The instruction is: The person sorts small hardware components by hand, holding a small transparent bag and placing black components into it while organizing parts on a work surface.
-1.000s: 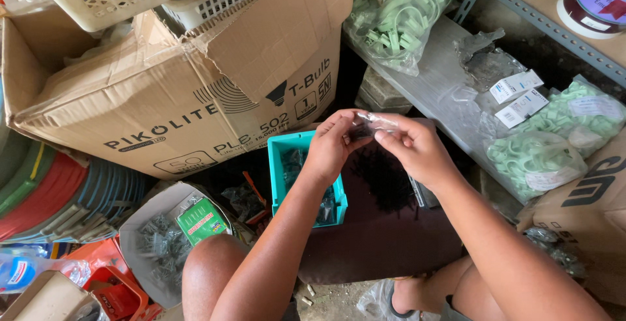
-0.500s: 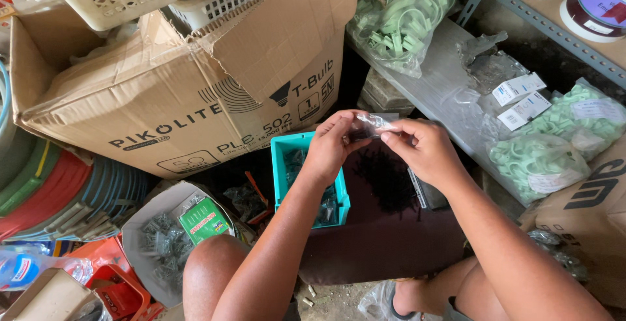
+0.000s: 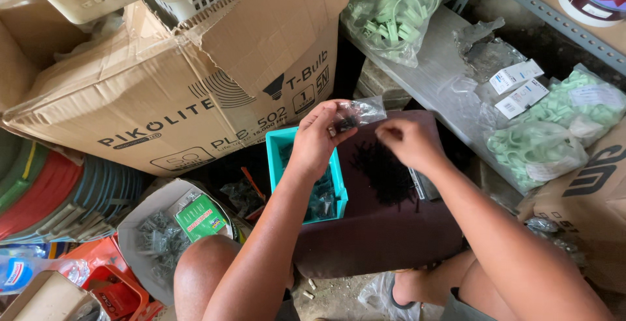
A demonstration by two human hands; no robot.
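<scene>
arms: bare, no sleeves | knees: bare | left hand (image 3: 317, 140), right hand (image 3: 405, 144): ungloved

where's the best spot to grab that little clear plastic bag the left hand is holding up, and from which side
Take the small clear bag by its open, empty right end, coming in from the right. The left hand already pinches its left side, and the dark small parts sit bunched near those fingers, so the free flap sticking out toward the right hand is probably the easiest thin edge to pinch.

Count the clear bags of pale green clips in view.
3: one bag at the top centre on the grey shelf, and two at the right on it. More may be hidden behind boxes.
</scene>
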